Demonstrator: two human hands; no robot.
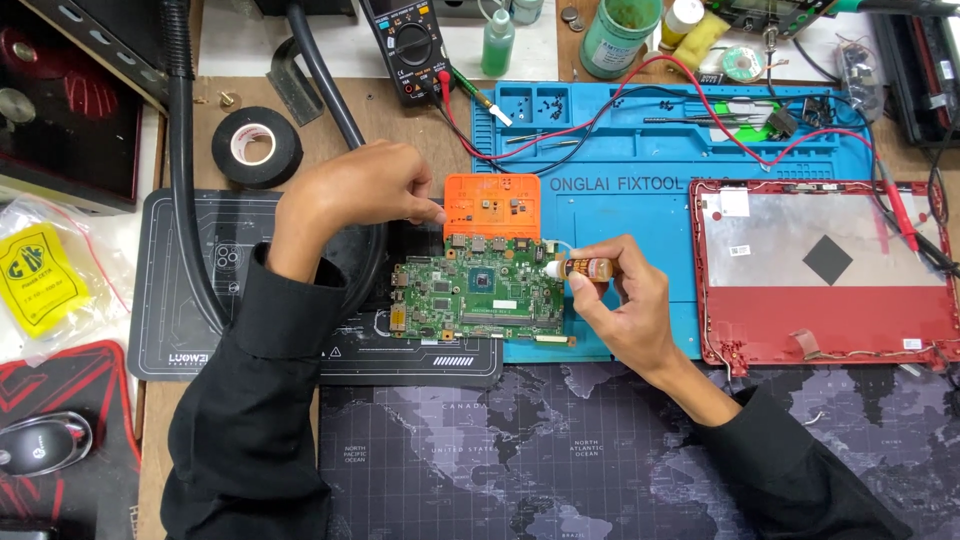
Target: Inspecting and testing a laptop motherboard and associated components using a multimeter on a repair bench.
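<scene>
Over the blue silicone repair mat [620,200], my right hand [625,310] grips a small orange dropper bottle [588,268], nozzle at the green circuit board [470,290]; my left hand [365,190] pinches its orange plastic holder [492,205]. Application looks barely begun.

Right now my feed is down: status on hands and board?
Left hand at orange tray edge. Right hand holds small bottle, tip at green circuit board. Nothing blocking.

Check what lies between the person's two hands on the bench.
In the head view, the green circuit board and an orange tray lie between the left hand and the right hand, which holds a small bottle.
</scene>
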